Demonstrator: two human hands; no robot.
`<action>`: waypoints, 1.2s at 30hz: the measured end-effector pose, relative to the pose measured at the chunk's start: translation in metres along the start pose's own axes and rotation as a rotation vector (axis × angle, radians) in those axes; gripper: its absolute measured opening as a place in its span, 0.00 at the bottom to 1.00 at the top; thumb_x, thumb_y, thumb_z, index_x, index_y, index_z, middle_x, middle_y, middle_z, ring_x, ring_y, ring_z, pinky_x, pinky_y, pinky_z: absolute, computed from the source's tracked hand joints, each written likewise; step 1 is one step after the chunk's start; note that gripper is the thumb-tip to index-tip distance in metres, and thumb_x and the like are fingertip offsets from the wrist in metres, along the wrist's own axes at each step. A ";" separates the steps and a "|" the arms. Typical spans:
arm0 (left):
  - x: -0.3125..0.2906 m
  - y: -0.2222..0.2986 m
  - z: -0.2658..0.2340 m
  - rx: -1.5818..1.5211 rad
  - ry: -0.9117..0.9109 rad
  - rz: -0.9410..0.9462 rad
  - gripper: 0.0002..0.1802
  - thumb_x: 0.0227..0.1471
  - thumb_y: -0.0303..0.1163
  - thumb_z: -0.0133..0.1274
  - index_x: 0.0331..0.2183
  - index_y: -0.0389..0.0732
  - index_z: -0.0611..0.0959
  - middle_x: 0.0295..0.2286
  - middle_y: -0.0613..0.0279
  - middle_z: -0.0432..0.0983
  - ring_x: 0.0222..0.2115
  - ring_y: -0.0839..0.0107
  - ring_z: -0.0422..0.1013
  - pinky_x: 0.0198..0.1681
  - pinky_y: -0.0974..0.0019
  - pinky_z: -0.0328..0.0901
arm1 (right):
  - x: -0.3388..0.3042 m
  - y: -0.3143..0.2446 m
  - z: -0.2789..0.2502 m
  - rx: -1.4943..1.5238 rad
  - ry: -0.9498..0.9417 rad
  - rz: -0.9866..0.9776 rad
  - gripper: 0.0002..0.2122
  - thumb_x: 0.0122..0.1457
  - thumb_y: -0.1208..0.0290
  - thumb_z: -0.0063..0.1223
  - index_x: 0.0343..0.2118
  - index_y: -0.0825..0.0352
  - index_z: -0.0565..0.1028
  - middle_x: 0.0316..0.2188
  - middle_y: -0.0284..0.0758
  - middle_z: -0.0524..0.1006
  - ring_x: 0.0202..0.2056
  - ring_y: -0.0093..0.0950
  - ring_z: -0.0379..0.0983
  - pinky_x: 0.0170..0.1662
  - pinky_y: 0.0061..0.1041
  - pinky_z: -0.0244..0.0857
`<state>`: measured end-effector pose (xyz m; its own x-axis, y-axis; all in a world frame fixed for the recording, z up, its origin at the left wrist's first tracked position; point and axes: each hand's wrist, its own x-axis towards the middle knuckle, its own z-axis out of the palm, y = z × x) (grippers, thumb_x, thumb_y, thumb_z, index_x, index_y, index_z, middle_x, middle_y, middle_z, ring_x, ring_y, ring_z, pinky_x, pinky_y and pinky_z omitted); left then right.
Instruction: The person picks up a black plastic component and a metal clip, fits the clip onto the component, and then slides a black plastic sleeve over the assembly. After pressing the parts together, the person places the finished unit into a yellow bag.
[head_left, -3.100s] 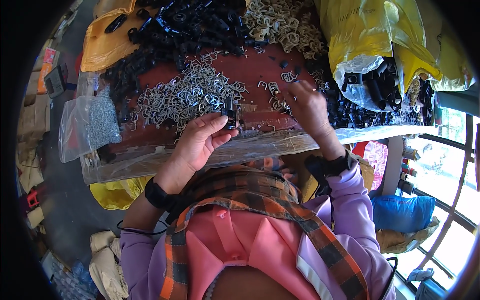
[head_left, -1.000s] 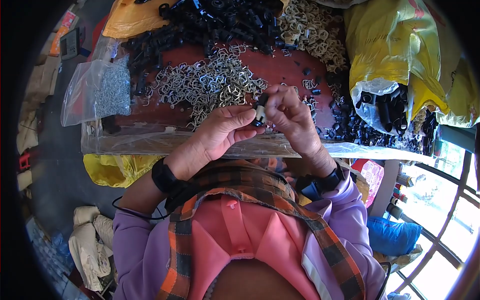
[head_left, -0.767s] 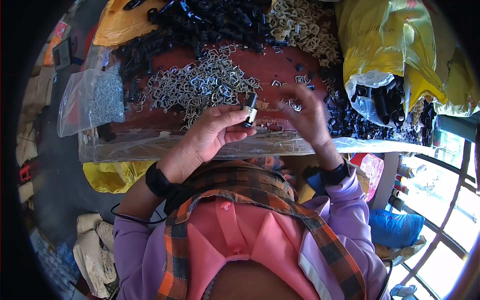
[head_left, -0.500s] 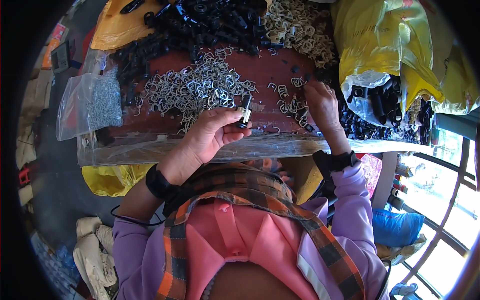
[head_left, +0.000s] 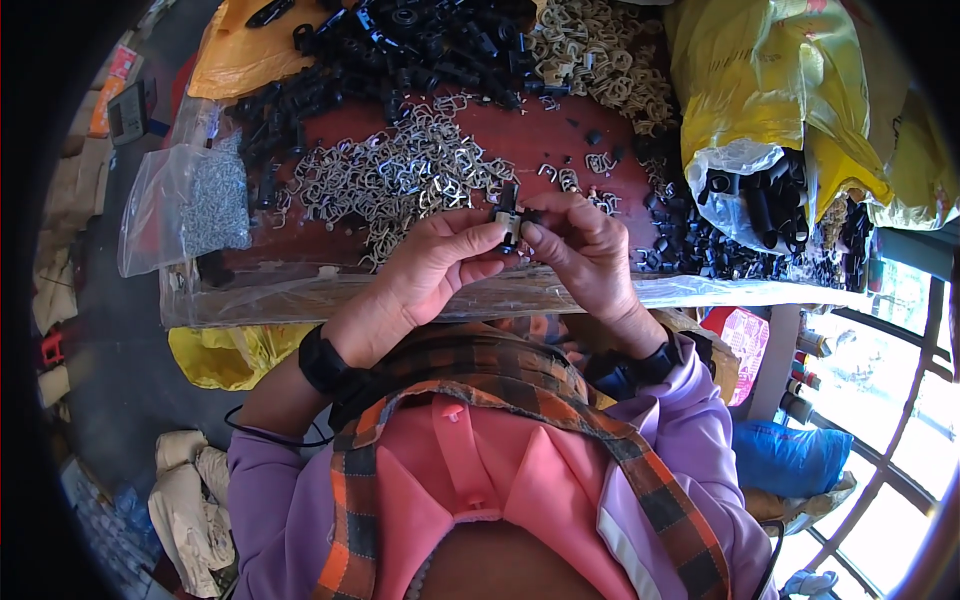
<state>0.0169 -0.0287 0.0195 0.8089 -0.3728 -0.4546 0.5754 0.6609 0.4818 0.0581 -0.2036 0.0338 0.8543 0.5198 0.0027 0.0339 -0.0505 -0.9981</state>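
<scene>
Above the near edge of the red tabletop (head_left: 518,137), both hands meet on one part. Left hand (head_left: 437,252) pinches a black fitting (head_left: 508,226) between thumb and fingers; fitting stands roughly upright, with a pale metallic band around its middle. Right hand (head_left: 588,250) comes in from the right, thumb and forefinger pinching a small dark piece (head_left: 533,216) up against the fitting's side; can't tell if it's seated, fingertips cover most of it. Dark wristbands (head_left: 325,362) on both wrists. Just beyond the left hand: loose pile of silvery metal clips (head_left: 400,170). Behind that, a heap of black plastic parts (head_left: 400,60), with beige clips (head_left: 598,62) touching its right side. A few stray metal clips (head_left: 568,180) lie just past the right hand. Small black pieces (head_left: 705,245) scatter along the table's right side, below a yellow bag (head_left: 745,75) whose mouth shows black tubes (head_left: 768,205). Far left of the table: clear plastic bag (head_left: 150,205) with fine silvery bits (head_left: 220,200) inside. Orange-yellow bag (head_left: 240,50) sits at the back left, beside the black heap.
</scene>
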 end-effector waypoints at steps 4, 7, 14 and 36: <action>-0.002 0.003 0.001 0.041 0.012 0.007 0.10 0.46 0.29 0.48 0.34 0.39 0.74 0.29 0.61 0.72 0.30 0.70 0.71 0.32 0.75 0.67 | 0.000 0.006 0.005 -0.087 0.072 -0.051 0.09 0.48 0.79 0.50 0.35 0.71 0.68 0.23 0.29 0.71 0.24 0.13 0.66 0.27 0.11 0.61; -0.004 0.001 0.003 0.038 -0.001 -0.003 0.12 0.45 0.31 0.50 0.34 0.38 0.74 0.29 0.64 0.72 0.29 0.72 0.71 0.31 0.77 0.65 | 0.000 -0.002 0.011 0.063 0.171 -0.066 0.11 0.45 0.76 0.55 0.32 0.69 0.70 0.18 0.27 0.67 0.20 0.13 0.63 0.23 0.12 0.59; -0.002 -0.002 0.004 0.046 -0.035 -0.034 0.12 0.47 0.34 0.48 0.34 0.38 0.74 0.29 0.64 0.72 0.29 0.74 0.70 0.31 0.76 0.66 | -0.004 0.000 0.009 -0.336 0.128 -0.321 0.12 0.41 0.74 0.58 0.31 0.69 0.71 0.23 0.30 0.67 0.25 0.18 0.62 0.26 0.17 0.59; 0.001 0.005 0.009 0.362 -0.113 0.041 0.14 0.49 0.38 0.44 0.30 0.35 0.74 0.25 0.60 0.71 0.24 0.75 0.70 0.27 0.77 0.67 | -0.004 0.026 -0.187 -1.137 1.020 -0.319 0.07 0.42 0.74 0.53 0.26 0.66 0.71 0.25 0.36 0.69 0.26 0.33 0.67 0.29 0.26 0.61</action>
<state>0.0215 -0.0320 0.0279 0.8289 -0.4333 -0.3538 0.5313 0.4118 0.7404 0.1520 -0.3663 0.0190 0.6974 -0.1192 0.7067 0.2329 -0.8949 -0.3807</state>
